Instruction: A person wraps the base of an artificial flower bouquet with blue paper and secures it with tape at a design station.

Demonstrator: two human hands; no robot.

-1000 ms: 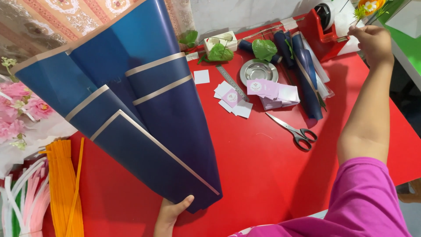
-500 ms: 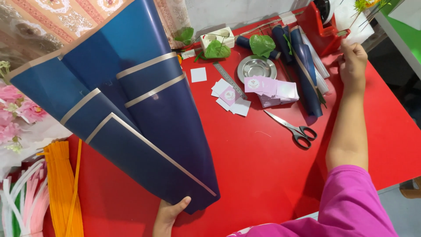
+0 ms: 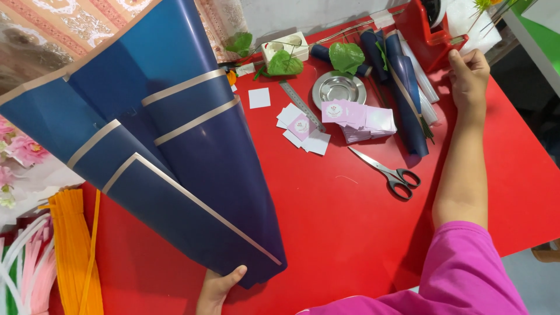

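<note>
At the far left, left of the red table, lie bundles of orange sticks with white and pink ones beside them, and pink flowers above those. Next comes the fan of blue wrapping sheets, edged with pale gold bands, spreading wide over the table's left part and narrowing to a point at the table's near edge. The left hand grips that narrow end, thumb laid over the sheet.

Toward the table's far middle stands a small white box with green leaves resting against it; what is inside cannot be seen. Near it lie a single white square card, a metal ruler and a loose heap of small white and pink cards. A round metal dish sits just beyond, with nothing visible in it, and a stack of pink cards lies beside it. Scissors lie shut nearer the table's middle.

Rolled dark blue sheets lie toward the table's far right. At the far right corner stands a red tape dispenser. The right hand is stretched out to it, fingers at its base; whether they pinch tape cannot be told.
</note>
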